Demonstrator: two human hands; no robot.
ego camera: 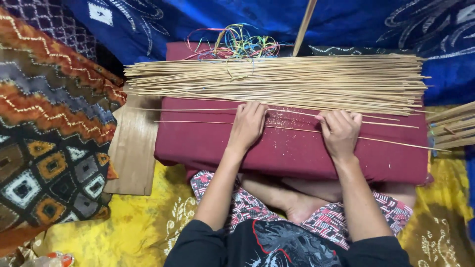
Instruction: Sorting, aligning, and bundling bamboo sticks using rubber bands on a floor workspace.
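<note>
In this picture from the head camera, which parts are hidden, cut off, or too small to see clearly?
- Head view: the fingertips of the left hand and right hand curl down onto the dark red cushion, so their grip on the thin sticks is hidden.
- The flat wooden slat is cut off by the top edge.
- The thicker bamboo strips run off the right edge.
- The pale specks on the cushion are too small to identify.

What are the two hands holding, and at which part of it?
Both hands press thin bamboo sticks lying on the maroon cushion. The left hand and right hand rest on the sticks' middle part. Whether fingers actually grip one cannot be told.
</note>
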